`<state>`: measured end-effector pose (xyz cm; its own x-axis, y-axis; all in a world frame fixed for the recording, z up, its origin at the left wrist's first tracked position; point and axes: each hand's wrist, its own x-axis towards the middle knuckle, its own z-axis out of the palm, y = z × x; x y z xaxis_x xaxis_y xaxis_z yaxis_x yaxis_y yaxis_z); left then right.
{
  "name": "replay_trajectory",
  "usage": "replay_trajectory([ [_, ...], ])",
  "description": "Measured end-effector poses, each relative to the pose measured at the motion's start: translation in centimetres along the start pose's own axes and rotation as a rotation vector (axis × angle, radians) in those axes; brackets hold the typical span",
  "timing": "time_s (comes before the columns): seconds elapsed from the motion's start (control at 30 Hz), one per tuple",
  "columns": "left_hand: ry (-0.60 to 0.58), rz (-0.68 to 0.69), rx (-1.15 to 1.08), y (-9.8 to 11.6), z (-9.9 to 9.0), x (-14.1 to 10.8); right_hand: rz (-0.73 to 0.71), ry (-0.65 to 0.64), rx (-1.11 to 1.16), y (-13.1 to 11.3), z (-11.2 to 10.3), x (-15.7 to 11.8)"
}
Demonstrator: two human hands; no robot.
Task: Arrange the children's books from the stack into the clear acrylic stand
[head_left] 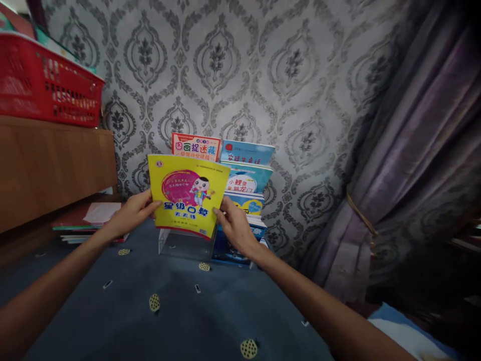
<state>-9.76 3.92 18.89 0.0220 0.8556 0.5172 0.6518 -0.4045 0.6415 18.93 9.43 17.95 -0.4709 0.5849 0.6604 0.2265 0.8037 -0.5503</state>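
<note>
A yellow book (184,200) with a cartoon child on its cover is held upright between both hands. My left hand (137,213) pinches its left edge, and my right hand (236,223) grips the lower right edge. Behind it stands a clear tiered rack (161,243), its left part partly hidden by the yellow book. At the rack's upper left a red-bordered book (196,145) shows its top. On the right side, a blue book (248,152), a teal book (250,176) and dark blue books (229,250) stand in rows, partly covered by my right hand.
The rack stands on a dark blue patterned cloth (176,321) against a papered wall. To the left are stacked books (75,225) and a red basket (71,95) on a wooden cabinet (52,165). A purple curtain (398,140) hangs at the right.
</note>
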Motion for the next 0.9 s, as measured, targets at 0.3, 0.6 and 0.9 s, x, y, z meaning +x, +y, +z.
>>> replay_trajectory([
  [0.3,0.009,0.045,-0.043,1.9,-1.2,1.9,-0.001,0.042,-0.013,-0.3,-1.3,2.9],
  [0.6,-0.155,-0.135,-0.158,-2.7,2.6,-3.4,0.140,-0.105,0.046,1.0,1.8,-4.0],
  [0.9,-0.186,-0.234,-0.243,-6.9,6.5,-9.3,0.119,-0.210,-0.078,1.4,5.6,-10.4],
])
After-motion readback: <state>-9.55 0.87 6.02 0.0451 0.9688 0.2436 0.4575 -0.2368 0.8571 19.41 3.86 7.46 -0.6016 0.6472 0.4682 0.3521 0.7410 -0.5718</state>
